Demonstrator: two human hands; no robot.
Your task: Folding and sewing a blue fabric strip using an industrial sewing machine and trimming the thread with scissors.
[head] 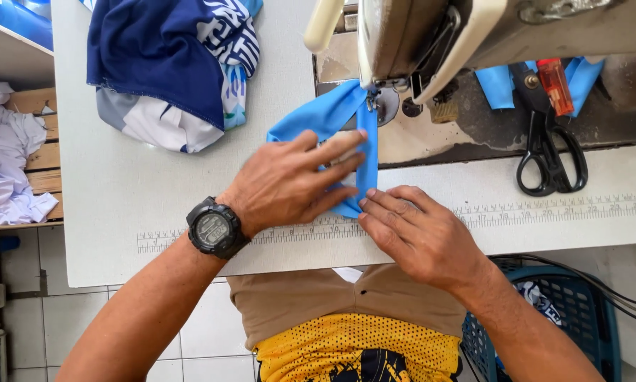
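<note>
Yellow mesh fabric (357, 346) on the person's lap sits nearest the lens, below a tan garment (311, 297) at the table edge.

Work item: a light-blue fabric strip (336, 113), folded, lying on the grey table (120, 198). Its far end runs under the presser foot (369, 99) of the sewing machine (473, 35); its near end lies beneath both hands.

Left hand (290, 184): flat, fingers extended, pressing down on the strip; fingertips point toward the machine. It grips nothing. A black digital watch (215, 228) sits on that wrist.

Right hand (417, 233): palm down, fingers loosely curled, with fingertips (374, 201) pinning the strip's near edge just below the left hand's fingers. Whether it pinches the fabric cannot be determined.

Surroundings:
- A printed ruler scale (544, 209) runs along the table edge under and beside both hands.
- Black scissors (548, 152) lie well right of the right hand, near an orange lighter (555, 85) and further blue pieces (498, 85).
- A navy and white garment (169, 64) lies beyond the left hand.
- White cloth (3, 155) is stacked on a wooden shelf to the far left.
- A blue basket (580, 311) stands below the right forearm.
</note>
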